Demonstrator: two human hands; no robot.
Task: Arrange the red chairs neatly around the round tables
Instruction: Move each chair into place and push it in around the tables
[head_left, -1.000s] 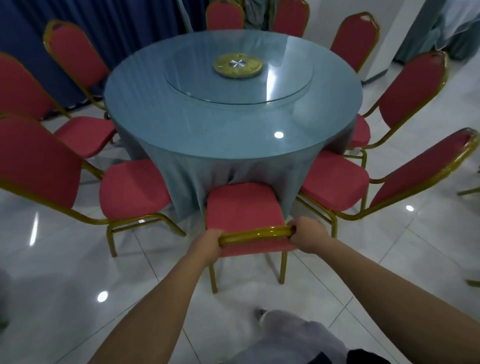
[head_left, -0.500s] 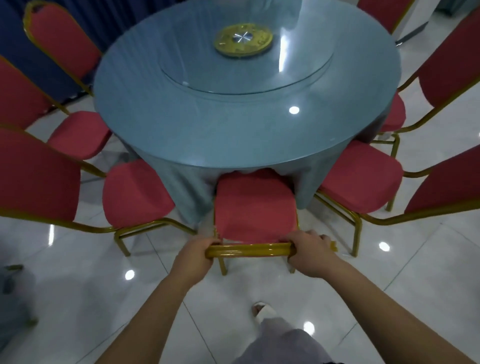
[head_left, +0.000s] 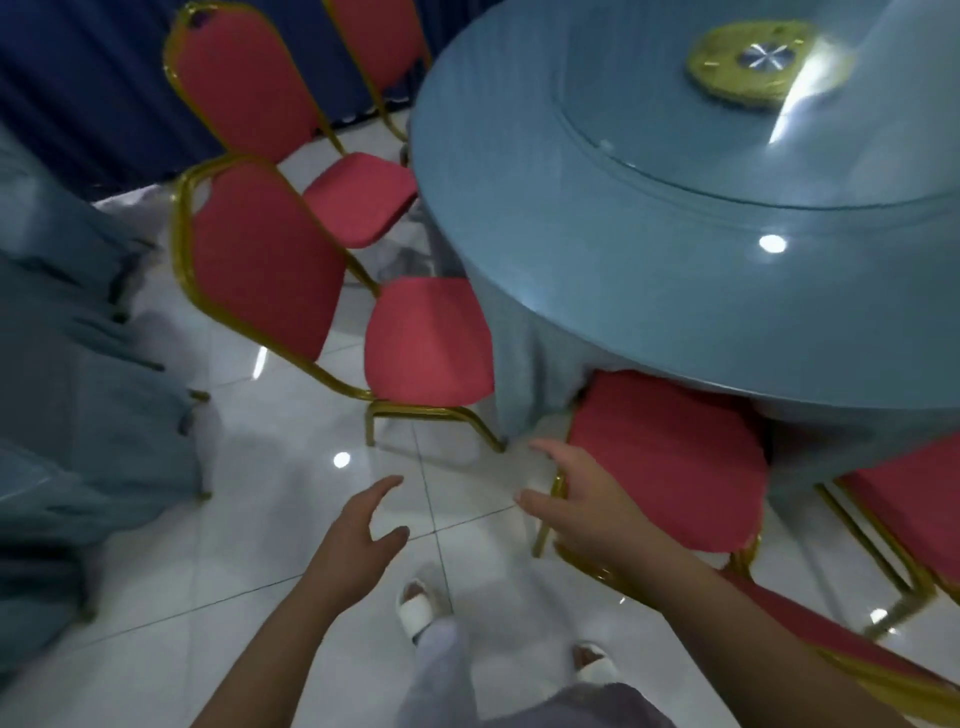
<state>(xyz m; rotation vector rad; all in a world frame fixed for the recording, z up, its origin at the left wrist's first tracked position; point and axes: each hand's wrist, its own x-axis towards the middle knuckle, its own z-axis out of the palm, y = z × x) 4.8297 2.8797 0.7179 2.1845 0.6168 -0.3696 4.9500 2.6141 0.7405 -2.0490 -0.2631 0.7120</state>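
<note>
Under table (head_left: 675, 270) edge: red chair (head_left: 670, 457) seat tucked; L hand (head_left: 358, 535), R hand (head_left: 587, 514) fingers spread, empty.

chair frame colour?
Gold metal frame, red padding; clearest in the head view, on the chair left of the table.

Dim, bluish indoor light. Overhead lamps glare as white spots on the glossy floor tiles (head_left: 341, 459) and streak across the glass turntable (head_left: 769, 104). Motion blur softens everything; wide-angle distortion bends the edges, perhaps worst at left.
</note>
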